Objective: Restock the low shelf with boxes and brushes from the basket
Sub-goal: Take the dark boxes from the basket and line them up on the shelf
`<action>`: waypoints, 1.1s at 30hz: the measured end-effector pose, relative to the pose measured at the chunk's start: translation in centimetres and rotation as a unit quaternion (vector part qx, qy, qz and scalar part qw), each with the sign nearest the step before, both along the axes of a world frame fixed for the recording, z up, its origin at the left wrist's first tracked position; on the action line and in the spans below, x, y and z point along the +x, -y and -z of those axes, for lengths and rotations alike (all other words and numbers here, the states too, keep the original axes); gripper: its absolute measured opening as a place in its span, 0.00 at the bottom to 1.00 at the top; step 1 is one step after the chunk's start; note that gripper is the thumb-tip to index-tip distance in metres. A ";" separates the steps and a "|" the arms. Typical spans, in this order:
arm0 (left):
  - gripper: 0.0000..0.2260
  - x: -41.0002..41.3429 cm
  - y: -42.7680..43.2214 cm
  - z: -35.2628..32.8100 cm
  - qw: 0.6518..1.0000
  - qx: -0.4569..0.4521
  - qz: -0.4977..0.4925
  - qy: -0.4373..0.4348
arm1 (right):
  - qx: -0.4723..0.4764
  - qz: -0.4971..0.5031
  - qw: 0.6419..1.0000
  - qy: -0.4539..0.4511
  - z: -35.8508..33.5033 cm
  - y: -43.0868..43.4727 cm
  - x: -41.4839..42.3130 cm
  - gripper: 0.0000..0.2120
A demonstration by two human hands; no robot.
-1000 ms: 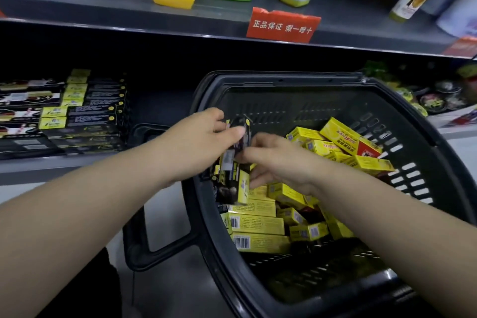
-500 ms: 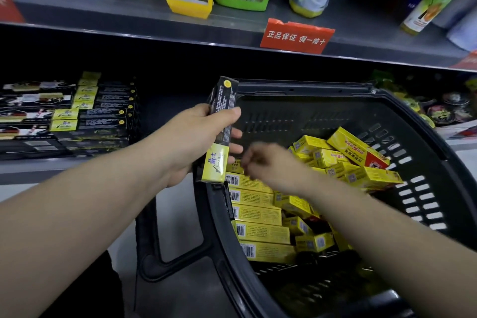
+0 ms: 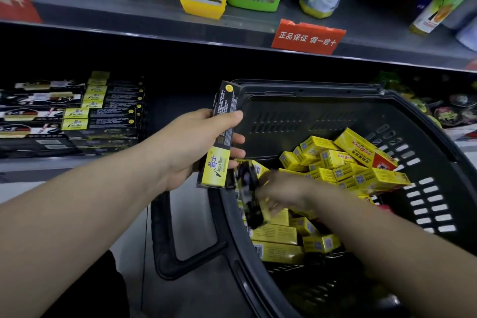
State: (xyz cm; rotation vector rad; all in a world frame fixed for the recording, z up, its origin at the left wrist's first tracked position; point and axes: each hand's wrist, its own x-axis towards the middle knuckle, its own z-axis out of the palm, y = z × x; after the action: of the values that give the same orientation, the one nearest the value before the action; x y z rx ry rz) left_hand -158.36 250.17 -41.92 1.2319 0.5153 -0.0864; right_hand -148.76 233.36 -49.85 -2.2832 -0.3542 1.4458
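Note:
My left hand (image 3: pixel 191 147) grips a long black and yellow box (image 3: pixel 220 137), held upright over the left rim of the black basket (image 3: pixel 309 90). Inside the basket my right hand (image 3: pixel 281 191) holds a second black and yellow box (image 3: pixel 249 196), blurred by motion, just below the first. Several yellow boxes (image 3: pixel 343 160) are piled in the basket. The low shelf (image 3: pixel 31 162) on the left carries stacked black and yellow boxes (image 3: pixel 108 116) and flat brush packs (image 3: pixel 33 111).
The upper shelf (image 3: pixel 154 20) holds bottles, refill pouches and a red sign (image 3: pixel 307 36). The basket's handle (image 3: pixel 165 240) hangs down at its left side over the grey floor. Round tins (image 3: pixel 449 113) lie on the low shelf at the right.
My right hand has picked up a second black and yellow box from the pile and lifted it toward the left. My left hand keeps its box upright in about the same place.

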 end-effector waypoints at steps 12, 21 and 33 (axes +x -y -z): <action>0.20 -2.2 -2.4 -0.6 0.996 -0.088 -0.032 0.007 | 0.272 0.011 0.958 0.086 -14.3 -5.9 -2.6 0.07; 0.21 -5.1 -8.5 0.1 0.997 -0.058 0.007 -0.060 | 0.235 -0.242 0.906 0.258 -12.4 -13.7 -1.0 0.34; 0.27 -7.6 -16.2 1.7 0.991 -0.057 -0.020 -0.120 | 0.297 -0.277 0.894 0.189 -9.5 -21.7 -0.8 0.22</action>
State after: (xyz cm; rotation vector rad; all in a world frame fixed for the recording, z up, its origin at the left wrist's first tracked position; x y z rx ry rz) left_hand -165.93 266.38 -43.64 1.1054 0.7334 -0.2284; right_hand -149.54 255.10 -40.32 -1.9897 -1.4460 0.8898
